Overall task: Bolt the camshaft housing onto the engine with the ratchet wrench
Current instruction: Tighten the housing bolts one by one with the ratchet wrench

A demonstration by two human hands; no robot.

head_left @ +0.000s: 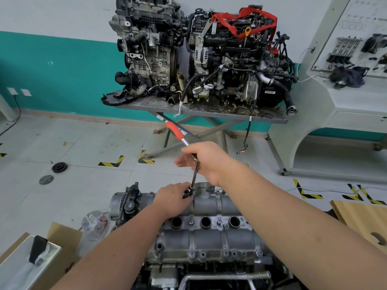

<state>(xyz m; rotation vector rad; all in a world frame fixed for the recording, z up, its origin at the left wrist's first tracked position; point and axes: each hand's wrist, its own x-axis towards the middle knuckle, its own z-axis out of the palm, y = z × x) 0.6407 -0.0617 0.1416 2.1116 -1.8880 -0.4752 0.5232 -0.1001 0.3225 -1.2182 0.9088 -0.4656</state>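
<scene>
The grey cast camshaft housing (209, 237) lies on top of the engine (188, 271) at the bottom centre, with three round holes and several bolts along its edges. A ratchet wrench (178, 132) with a red handle stands over the housing's far edge, handle tilted up and away to the left. Its dark extension bar (194, 176) runs down to a socket at that edge. My right hand (207, 162) grips the wrench near its head. My left hand (173, 198) pinches the lower end of the extension at the socket. The bolt under the socket is hidden.
Two engines (199, 53) stand on a grey lift table (201, 110) ahead. A white training bench (345, 97) is at the right, a wooden board (362, 218) at the near right. A metal box (27, 262), cardboard and a plastic bag (95, 222) lie at the left. Pulleys (59, 167) rest on the floor.
</scene>
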